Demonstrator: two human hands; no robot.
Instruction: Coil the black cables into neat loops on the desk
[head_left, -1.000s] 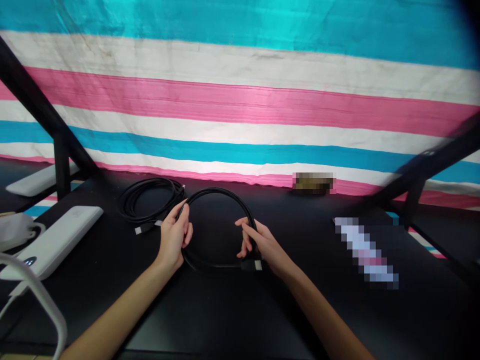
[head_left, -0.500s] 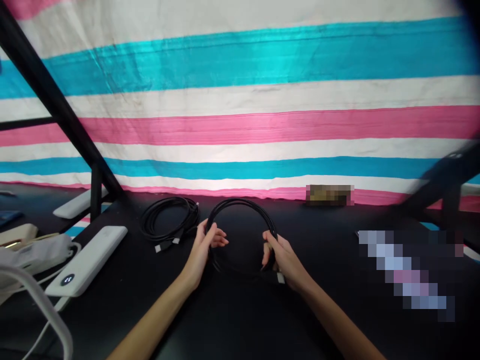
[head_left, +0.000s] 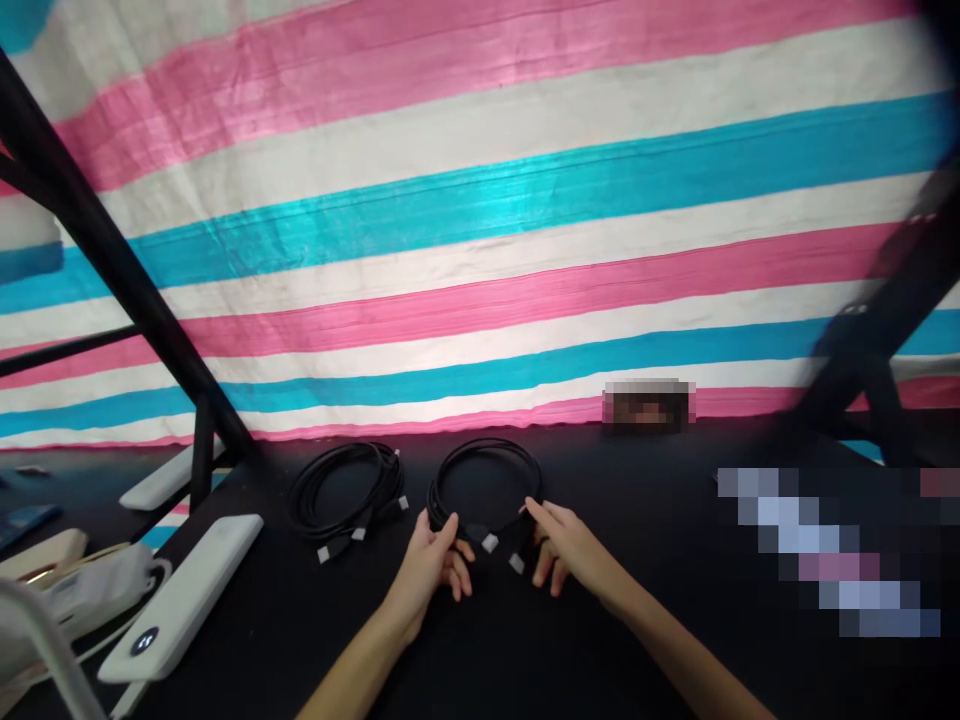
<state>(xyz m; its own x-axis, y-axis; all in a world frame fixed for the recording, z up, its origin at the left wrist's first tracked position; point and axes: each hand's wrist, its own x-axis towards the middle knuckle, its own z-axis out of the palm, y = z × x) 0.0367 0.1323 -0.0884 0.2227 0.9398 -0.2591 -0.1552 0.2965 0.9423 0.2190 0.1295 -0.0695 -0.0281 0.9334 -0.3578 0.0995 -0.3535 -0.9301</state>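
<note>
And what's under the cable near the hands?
Black table shows inside the loop of the cable. What lies right beneath its strands is covered, so I can't tell.

A: Where is it brightest?
B: On the striped sheet. A blue stripe has a shiny spot. I can't tell where the light comes from.
A: And the table?
B: Very dark, so shadows are hard to see. The black cable nearly melts into it, but the white power bank pops out.
A: Are the hands clear?
B: Pretty clear. The left hand and right hand get soft light.
A: What looks bad?
B: The right post is smudgy. The top right corner goes black. The white tube looks fuzzy. Two spots are blocky squares.
</note>
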